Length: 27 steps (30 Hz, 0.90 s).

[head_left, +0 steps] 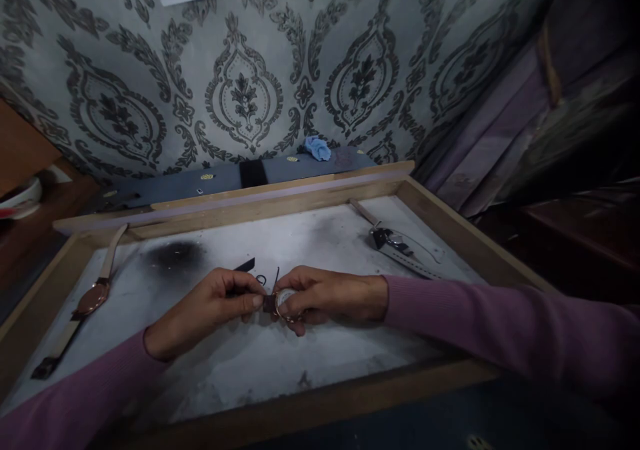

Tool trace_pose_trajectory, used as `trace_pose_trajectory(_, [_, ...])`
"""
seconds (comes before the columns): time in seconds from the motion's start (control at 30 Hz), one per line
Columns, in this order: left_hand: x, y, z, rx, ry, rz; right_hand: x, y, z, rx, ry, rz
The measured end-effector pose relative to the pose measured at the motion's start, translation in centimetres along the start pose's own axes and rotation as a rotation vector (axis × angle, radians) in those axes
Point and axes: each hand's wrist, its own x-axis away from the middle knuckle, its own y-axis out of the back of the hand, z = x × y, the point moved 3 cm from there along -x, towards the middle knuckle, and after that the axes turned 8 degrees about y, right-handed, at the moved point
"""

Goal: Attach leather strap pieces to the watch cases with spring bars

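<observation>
My right hand is closed around a wristwatch with a pale dial and gold-toned case. A short dark strap piece joins the case on its left side. Against that strap, the fingertips of my left hand are pinched together; what lies between them is mostly hidden. A flat dark strip sticks out behind the left hand, and I cannot tell whether it is held. Close by are a small dark loop and a thin dark upright piece.
Wooden sides frame the white, stained work surface. A rose-gold watch with a light strap lies at left. Another watch with straps lies at back right. A crumpled blue cloth sits behind the frame, by the patterned wall.
</observation>
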Motion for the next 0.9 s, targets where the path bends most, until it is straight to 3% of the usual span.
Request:
trace_pose_trajectory(0.13, [0.15,0.05,-0.27,-0.040,-0.022,-0.044,0.06,-0.10,-0.17,0.030,0.026,0.011])
trace_pose_trajectory(0.4, [0.30,-0.32,-0.64,-0.126,-0.087,-0.016,0.14,-0.31,-0.30,0.159,0.147,0.006])
trace_pose_trajectory(0.73, [0.05,-0.14,-0.11,-0.137,-0.084,-0.008,0.00,-0.02,-0.94,0.196,0.182,-0.023])
trace_pose_trajectory(0.9, [0.23,0.27,-0.04,-0.147,-0.090,-0.073,-0.06,0.00,-0.87,0.175,0.176,-0.049])
